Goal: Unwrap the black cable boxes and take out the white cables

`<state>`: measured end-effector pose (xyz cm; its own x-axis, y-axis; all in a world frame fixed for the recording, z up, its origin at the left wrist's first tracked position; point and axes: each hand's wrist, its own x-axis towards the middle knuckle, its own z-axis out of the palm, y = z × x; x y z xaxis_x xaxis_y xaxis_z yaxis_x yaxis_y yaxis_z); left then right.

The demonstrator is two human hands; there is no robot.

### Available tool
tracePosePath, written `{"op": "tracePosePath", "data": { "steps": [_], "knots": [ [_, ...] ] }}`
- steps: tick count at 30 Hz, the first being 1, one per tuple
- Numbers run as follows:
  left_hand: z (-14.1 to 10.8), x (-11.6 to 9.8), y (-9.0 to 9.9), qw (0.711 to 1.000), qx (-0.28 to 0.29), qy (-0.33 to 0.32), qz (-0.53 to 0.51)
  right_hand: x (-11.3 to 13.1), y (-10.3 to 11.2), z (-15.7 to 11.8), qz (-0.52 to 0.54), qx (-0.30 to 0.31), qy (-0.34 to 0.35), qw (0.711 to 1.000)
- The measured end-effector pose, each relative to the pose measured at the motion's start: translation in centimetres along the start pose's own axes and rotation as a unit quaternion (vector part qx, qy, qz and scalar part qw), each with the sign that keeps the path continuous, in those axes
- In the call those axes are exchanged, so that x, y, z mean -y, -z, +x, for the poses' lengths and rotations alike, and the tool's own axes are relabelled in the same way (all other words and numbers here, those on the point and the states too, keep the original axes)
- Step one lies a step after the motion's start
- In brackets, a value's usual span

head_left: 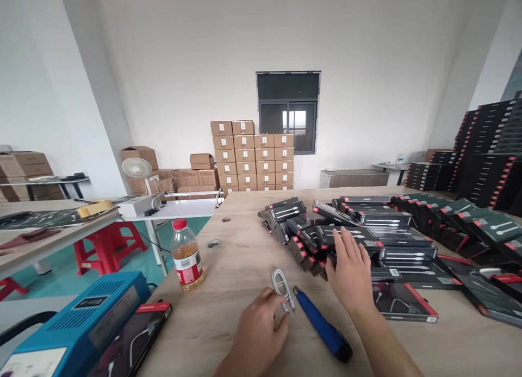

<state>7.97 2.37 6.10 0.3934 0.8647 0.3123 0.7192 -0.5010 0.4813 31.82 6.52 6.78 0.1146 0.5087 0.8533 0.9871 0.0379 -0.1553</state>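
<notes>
My left hand [261, 325] rests low over the wooden table, fingers loosely bent and thumb apart. Its fingertips are at the lower end of a coiled white charging cable [280, 284], and nothing is gripped. To the right of the cable lies a blue utility knife [322, 323]. Fingers stretched and thumb spread, my right hand [349, 268] is over the near side of a heap of black cable boxes [304, 222]. Whether it touches the box under the fingertips, I cannot tell. One flat black-and-red box [402, 302] lies just right of my right wrist.
A drink bottle with a red cap [187, 257] and a tape roll [214, 243] stand left. A blue machine [81, 328] sits on another box at the near left. More boxes [489, 222] line the right. A co-worker's hand [28, 238] shows far left, near red stools [108, 249].
</notes>
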Motion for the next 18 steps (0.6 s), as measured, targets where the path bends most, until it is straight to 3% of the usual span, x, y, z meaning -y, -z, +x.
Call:
{"op": "tracePosePath", "data": {
  "steps": [5,10,13,16,18],
  "knots": [
    [0.1,0.0,0.5,0.999,-0.014,0.025,-0.033,-0.1,-0.7,0.1,-0.037,0.058,-0.026,0.997],
    [-0.1,-0.1,0.8,0.984,-0.027,0.078,-0.159,-1.0,-0.5,-0.1,-0.052,-0.009,0.011,0.999],
    [0.2,-0.3,0.8,0.946,-0.008,0.121,-0.301,-1.1,0.2,0.3,-0.025,-0.056,0.054,0.997],
    [0.7,-0.2,0.8,0.909,0.005,0.163,-0.383,0.6,2.0,0.5,0.07,-0.108,0.116,0.985],
    [0.8,0.1,0.9,0.849,0.044,0.214,-0.481,2.8,3.5,-0.3,0.161,-0.126,0.145,0.968]
  ]
}}
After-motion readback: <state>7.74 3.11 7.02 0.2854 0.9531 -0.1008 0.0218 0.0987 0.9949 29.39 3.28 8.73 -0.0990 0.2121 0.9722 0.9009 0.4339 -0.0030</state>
